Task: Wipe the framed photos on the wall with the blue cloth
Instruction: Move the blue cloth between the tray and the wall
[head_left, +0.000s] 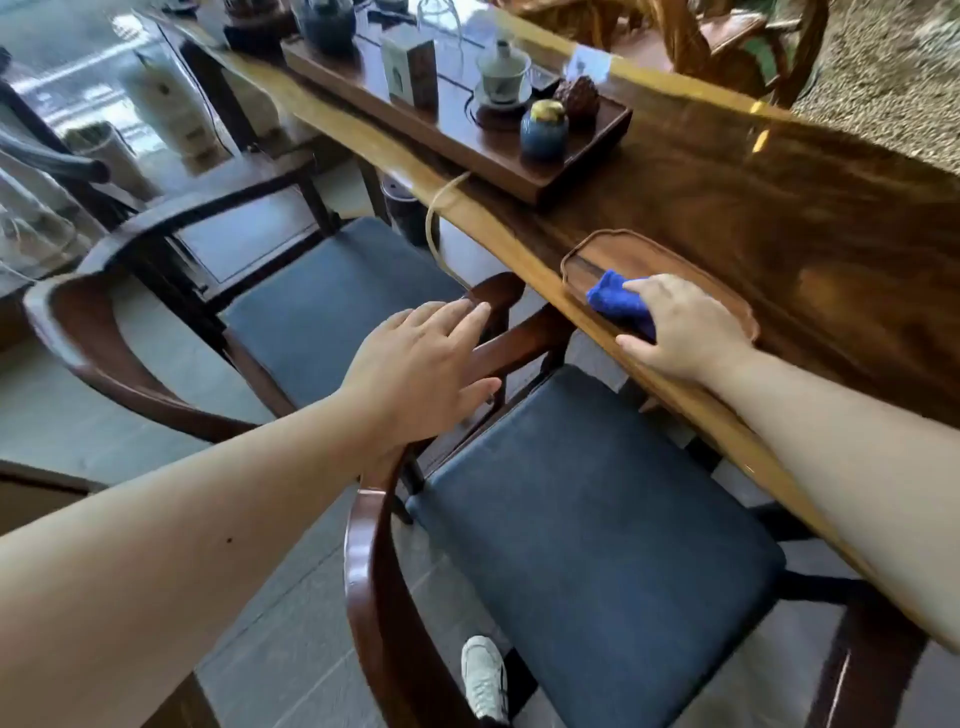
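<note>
The blue cloth (615, 300) lies bunched in a small oval wooden tray (597, 252) near the front edge of the long wooden table (779, 208). My right hand (680, 330) lies over the cloth with its fingers curled around it. My left hand (421, 371) rests flat, fingers spread, on the curved wooden armrest of the near chair (371, 545) and holds nothing. No framed photos or wall are in view.
Two dark-cushioned wooden armchairs, the near seat (597, 545) and the far seat (332, 306), stand between me and the table. A rectangular tea tray (571, 176) carries a lidded cup, a blue jar and a box. My white shoe (485, 680) shows on the tiled floor.
</note>
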